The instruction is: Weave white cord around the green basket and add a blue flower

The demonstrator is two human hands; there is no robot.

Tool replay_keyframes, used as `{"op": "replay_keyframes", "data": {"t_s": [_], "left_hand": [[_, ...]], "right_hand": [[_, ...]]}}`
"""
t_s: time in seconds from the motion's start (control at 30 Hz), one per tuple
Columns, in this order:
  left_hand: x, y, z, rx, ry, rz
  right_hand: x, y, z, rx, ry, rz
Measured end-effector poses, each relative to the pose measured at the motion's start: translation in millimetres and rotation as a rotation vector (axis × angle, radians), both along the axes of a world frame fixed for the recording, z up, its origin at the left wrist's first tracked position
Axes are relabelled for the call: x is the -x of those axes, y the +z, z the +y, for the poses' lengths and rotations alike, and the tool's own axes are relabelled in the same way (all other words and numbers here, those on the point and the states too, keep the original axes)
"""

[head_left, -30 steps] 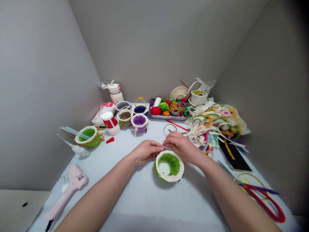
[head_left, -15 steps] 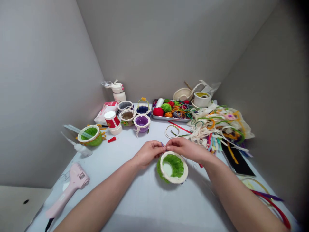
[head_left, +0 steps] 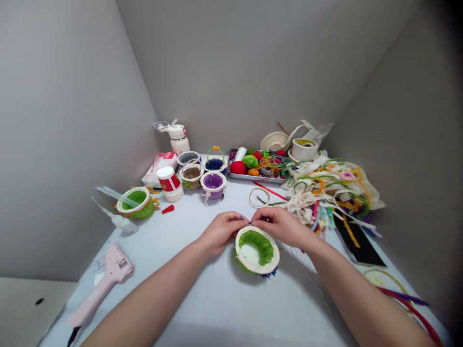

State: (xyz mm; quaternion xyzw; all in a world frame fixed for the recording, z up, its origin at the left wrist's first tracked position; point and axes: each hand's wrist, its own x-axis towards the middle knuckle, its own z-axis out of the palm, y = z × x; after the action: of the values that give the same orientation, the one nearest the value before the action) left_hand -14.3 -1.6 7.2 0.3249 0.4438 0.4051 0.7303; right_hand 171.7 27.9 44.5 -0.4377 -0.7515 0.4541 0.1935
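Note:
A small green basket point(head_left: 267, 248) with a cream rim leans toward me above the middle of the table, its hollow inside showing. Dark blue trim peeks out under its near edge. Beyond the rim, my left hand point(head_left: 221, 232) has thumb and forefinger pinched on a thin purple-blue yarn point(head_left: 249, 222). Close by on the right, my right hand point(head_left: 280, 225) pinches the same yarn, its fingertips almost meeting the left ones. The basket's far outer side is hidden behind the rim and fingers.
At left lie a pink glue gun point(head_left: 108, 284), a white squeeze bottle point(head_left: 124, 224) and another green basket point(head_left: 144, 208). Behind stand small baskets point(head_left: 213, 193), a red-labelled tub point(head_left: 170, 185) and a yarn tray point(head_left: 249, 178). Tangled ribbons point(head_left: 307, 197) and a black tablet-like slab point(head_left: 365, 250) lie right.
The basket has turned and tipped slightly, showing more blue trim at its near edge. My right fingers have lifted and curled a little on the yarn.

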Motion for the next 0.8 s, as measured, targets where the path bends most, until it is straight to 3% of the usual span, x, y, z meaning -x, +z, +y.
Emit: {"op": "replay_keyframes", "data": {"t_s": [0.1,0.3,0.57,0.8], "left_hand": [[2.6,-1.0,2.2,0.059,-0.023,-0.057],[7.9,4.2,3.7,0.155,-0.103,-0.159],[3.3,3.2,-0.3,0.096,-0.070,-0.124],[4.1,7.1,-1.2,0.125,-0.083,-0.115]], "right_hand": [[-1.5,5.1,-0.5,-0.084,0.096,-0.024],[-4.1,11.8,2.0,-0.099,0.269,-0.041],[-0.7,-9.4,4.1,0.003,-0.050,-0.027],[5.1,-17.3,3.5,0.033,-0.160,-0.048]]}}
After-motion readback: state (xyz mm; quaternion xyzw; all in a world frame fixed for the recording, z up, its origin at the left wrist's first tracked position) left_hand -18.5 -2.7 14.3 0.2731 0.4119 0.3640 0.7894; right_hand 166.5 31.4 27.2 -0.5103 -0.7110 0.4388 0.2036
